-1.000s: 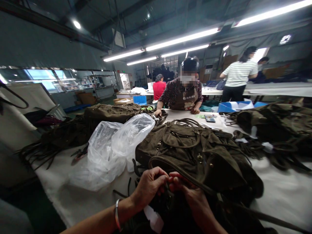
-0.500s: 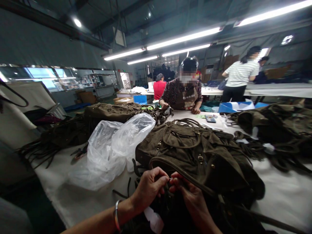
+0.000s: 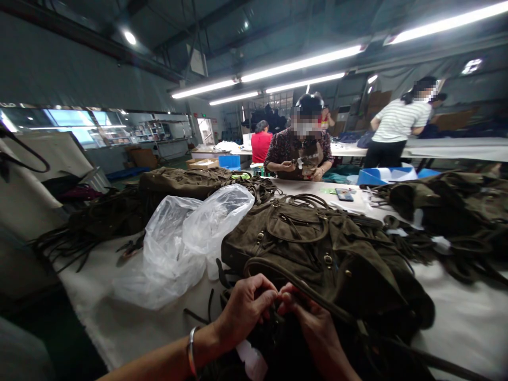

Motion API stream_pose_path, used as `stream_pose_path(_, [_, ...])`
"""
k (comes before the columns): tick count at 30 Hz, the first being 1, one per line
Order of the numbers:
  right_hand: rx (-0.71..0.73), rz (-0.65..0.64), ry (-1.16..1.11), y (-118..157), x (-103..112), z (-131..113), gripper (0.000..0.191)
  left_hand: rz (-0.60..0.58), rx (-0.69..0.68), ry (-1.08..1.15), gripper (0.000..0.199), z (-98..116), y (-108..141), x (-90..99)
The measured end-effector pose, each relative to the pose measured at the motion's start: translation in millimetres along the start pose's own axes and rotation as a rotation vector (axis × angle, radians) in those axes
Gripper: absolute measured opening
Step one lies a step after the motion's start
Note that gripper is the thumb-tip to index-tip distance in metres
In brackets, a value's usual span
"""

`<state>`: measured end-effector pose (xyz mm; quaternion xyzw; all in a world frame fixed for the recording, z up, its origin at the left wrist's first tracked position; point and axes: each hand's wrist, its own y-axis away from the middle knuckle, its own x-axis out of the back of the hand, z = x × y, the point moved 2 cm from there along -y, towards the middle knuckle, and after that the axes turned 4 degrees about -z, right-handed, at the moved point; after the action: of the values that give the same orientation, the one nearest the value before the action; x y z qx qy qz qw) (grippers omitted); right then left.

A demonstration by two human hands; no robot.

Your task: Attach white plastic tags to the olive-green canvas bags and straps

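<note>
Beside the near edge of a dark olive bag point(image 3: 293, 227), my left hand point(image 3: 248, 307) is closed in a pinch, with a metal bangle on its wrist. My right hand point(image 3: 311, 320) is pinched closed as well, its fingertips meeting those of my left hand. Whatever lies between the fingertips is too small to make out. Dark straps and fabric hang beneath both hands, and a white tag point(image 3: 252, 360) shows below my left hand. The bag's curved handle point(image 3: 293, 272) passes just behind my fingers.
Crumpled clear plastic point(image 3: 178, 243) lies on the white table point(image 3: 91, 307) at left. More olive bags point(image 3: 178, 182) point(image 3: 456, 201) stand behind it and at right. Across the table, a person in an apron point(image 3: 305, 153) handles a small item near a phone point(image 3: 344, 194).
My fingertips have drawn slightly closer together. Across the table, the person's hand has moved right, toward the apron, with a small item. The person in stripes has leaned and shifted right.
</note>
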<state>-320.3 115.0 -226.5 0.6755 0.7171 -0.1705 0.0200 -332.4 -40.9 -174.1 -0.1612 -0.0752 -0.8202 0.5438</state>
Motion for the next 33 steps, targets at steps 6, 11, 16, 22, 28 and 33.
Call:
stream_pose_path(6, [0.012, -0.004, -0.023, 1.3, 0.1, -0.8, 0.037, -0.010, -0.013, 0.011, 0.024, -2.3, 0.1, -4.4])
stream_pose_path(11, [-0.001, 0.007, -0.049, 1.8, -1.2, 0.8, 0.035, -0.010, -0.010, 0.031, 0.022, 0.8, 0.4, -7.9])
stream_pose_path(16, [-0.019, 0.027, -0.067, 2.6, -1.6, 4.9, 0.031, 0.006, -0.051, 0.018, 0.019, 3.2, 0.7, -10.3])
stream_pose_path(22, [0.004, -0.004, -0.062, 1.9, -1.1, -3.3, 0.027, 0.008, -0.124, -0.109, 0.018, 3.6, 4.8, -5.3])
stream_pose_path(28, [-0.110, -0.233, -0.093, -2.2, 6.1, -13.2, 0.024, -0.084, -0.104, -0.086, 0.020, 5.6, 7.9, -1.6])
stream_pose_path(33, [-0.191, -0.268, -0.110, -2.5, 7.6, -12.4, 0.026, -0.143, -0.088, -0.008, 0.019, 8.2, 6.0, -2.8])
